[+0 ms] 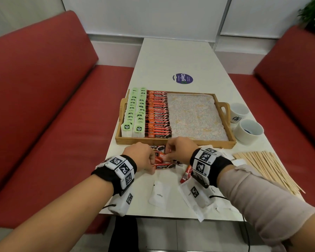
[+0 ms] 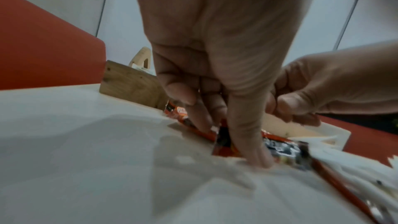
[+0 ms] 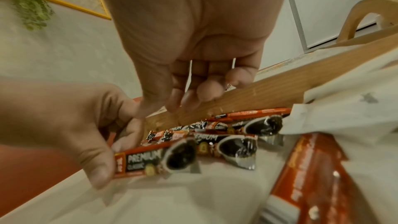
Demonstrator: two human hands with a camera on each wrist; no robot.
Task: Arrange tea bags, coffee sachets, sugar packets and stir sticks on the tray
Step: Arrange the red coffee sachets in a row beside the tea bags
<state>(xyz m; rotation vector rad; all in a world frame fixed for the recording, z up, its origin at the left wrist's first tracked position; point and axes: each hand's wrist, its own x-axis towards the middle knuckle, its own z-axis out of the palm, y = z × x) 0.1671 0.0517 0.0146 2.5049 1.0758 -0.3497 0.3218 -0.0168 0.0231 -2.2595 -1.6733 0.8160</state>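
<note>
A wooden tray (image 1: 204,142) holds two rows of green-tagged tea bags (image 1: 135,110) at its left and a column of red coffee sachets (image 1: 157,115) beside them. The right part of its patterned liner is bare. Loose coffee sachets (image 1: 157,148) lie on the table just in front of the tray. My left hand (image 1: 149,160) pinches the left end of one coffee sachet (image 3: 146,159) against the table, thumb pressing down (image 2: 254,151). My right hand (image 3: 176,103) hovers over the pile with fingers curled and nothing visible in them.
White sugar packets (image 1: 159,195) lie near the table's front edge, another coffee sachet (image 1: 186,173) among them. A spread of wooden stir sticks (image 1: 267,168) lies at the right. Two white cups (image 1: 248,130) stand right of the tray. Red benches flank the table.
</note>
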